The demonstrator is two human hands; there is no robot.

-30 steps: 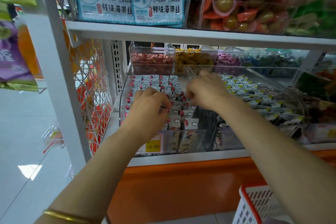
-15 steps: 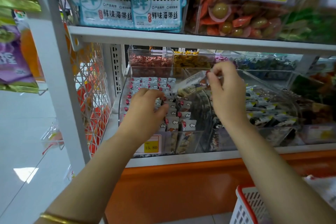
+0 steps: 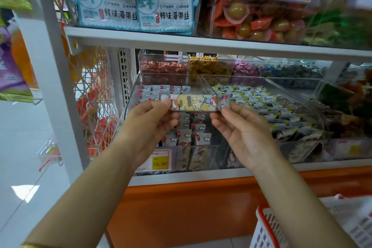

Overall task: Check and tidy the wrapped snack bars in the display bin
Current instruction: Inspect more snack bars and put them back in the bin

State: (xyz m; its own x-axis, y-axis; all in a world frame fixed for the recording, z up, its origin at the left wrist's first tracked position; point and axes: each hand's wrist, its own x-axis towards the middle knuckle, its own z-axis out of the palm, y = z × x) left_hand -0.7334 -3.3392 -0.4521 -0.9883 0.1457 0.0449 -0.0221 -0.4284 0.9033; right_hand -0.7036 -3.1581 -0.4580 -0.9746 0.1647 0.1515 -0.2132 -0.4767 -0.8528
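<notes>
Crosswise, snack bar (image 3: 194,103) between left hand (image 3: 150,125), right hand (image 3: 241,133)

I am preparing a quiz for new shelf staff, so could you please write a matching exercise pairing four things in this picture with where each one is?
Things:
1. wrapped snack bar with a yellow cartoon print
2. yellow price label reading 15.80
3. white plastic basket with a red rim
4. clear box of reddish-brown wrapped sweets

Places:
A. bottom right of the view
B. on the front of the clear display bin
C. pinched at its ends by the left hand and the right hand
D. at the back, behind the display bin

Pairs: 1-C, 2-B, 3-A, 4-D.
</notes>
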